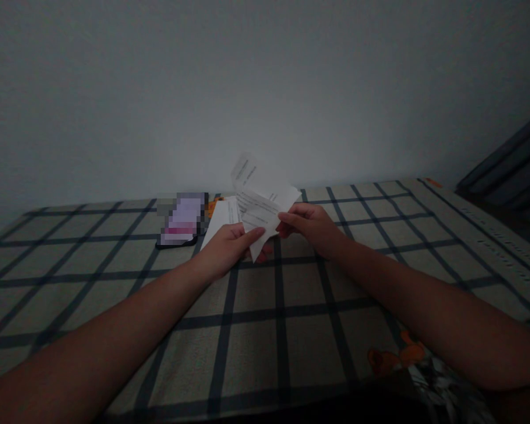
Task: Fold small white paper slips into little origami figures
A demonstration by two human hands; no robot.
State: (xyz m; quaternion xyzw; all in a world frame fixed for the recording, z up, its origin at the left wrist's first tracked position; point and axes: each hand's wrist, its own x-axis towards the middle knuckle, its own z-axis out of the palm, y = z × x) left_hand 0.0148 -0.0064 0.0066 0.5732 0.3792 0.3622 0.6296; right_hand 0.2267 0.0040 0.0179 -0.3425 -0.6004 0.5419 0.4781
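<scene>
A white printed paper (267, 203), folded and creased, is held up between my two hands near the middle of the view. My left hand (229, 247) pinches its lower left part, thumb on top and fingers beneath. At its right edge, my right hand (311, 227) grips the paper between thumb and curled fingers. Behind my left hand, another white sheet (218, 221) with some print lies on the checked cloth. Its right part is hidden by the held paper.
A phone (183, 219) with a blurred, lit screen lies left of the papers on the checked cloth (256, 321). A pale wall (265, 88) rises behind. Dark striped fabric (512, 171) stands at the far right. Orange printed figures (395, 356) show at the lower right.
</scene>
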